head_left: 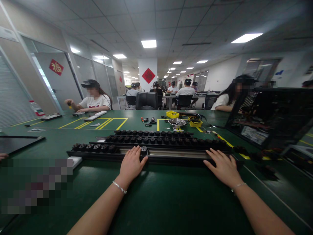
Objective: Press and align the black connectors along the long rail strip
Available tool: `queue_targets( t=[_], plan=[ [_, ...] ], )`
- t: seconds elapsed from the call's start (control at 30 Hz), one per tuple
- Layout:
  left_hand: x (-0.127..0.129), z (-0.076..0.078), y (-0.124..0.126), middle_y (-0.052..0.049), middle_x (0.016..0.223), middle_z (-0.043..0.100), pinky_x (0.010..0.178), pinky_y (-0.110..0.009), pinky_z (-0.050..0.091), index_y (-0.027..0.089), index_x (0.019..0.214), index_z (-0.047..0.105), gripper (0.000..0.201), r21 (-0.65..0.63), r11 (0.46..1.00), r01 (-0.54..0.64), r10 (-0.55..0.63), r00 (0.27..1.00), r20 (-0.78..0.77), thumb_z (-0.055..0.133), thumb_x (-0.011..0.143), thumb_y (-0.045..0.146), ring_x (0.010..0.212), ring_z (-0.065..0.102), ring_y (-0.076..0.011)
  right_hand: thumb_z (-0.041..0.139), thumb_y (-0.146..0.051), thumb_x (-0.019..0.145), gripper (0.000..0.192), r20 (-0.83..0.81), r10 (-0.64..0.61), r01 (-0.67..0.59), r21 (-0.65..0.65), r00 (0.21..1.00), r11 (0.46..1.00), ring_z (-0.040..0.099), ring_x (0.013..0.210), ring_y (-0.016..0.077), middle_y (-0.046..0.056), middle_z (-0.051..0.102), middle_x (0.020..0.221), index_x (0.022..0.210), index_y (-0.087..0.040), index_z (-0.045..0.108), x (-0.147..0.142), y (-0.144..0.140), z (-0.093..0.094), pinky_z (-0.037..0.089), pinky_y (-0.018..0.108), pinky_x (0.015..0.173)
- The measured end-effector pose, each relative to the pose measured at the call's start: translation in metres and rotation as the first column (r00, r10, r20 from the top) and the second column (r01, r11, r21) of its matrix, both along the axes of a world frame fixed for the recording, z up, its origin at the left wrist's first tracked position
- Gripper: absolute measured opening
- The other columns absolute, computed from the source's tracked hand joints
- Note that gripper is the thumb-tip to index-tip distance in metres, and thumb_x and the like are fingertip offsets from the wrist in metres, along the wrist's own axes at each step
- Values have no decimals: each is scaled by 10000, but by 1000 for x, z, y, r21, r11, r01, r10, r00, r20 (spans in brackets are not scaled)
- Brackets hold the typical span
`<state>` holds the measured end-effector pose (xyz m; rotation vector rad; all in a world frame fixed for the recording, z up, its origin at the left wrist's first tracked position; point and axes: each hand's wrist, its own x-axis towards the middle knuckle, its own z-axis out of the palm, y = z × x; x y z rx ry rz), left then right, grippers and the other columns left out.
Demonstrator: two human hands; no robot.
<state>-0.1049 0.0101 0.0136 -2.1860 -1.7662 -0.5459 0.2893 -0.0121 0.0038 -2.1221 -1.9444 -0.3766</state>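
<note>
Hands are lying flat and spread: left hand [131,164] and right hand [223,167] are resting on the near rail [171,156], gripping nothing. Fingertips are hiding part of it. Black case [271,117] at right is blurring out.

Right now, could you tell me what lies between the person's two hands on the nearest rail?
In the head view, only a bare stretch of the nearest rail runs between the left hand and right hand. The left fingers touch one black knob.
</note>
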Motion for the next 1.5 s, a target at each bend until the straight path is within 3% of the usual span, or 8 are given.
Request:
queue_targets(
  t=[0.73,1.5],
  plan=[
    [22,5,-4,-101,1369,487,1057,-427,330,156,1284,506,595,-29,1000,3,-3,1000,23,315,880,549,1294,397,-254,229,-653,831,668,-17,9,-9,-21,1000,1000,278,1336,277,19,372,1453,1346,-284,443,-2,-2,3,150,574,1071],
    [23,9,-6,-80,1401,453,985,-436,354,221,1293,494,563,-69,998,-13,13,1000,7,318,871,549,1205,476,-265,225,-649,834,658,-24,9,-9,-17,1000,1000,283,1333,276,18,387,1445,1350,-298,435,-3,-3,3,166,569,1068]
  ],
)
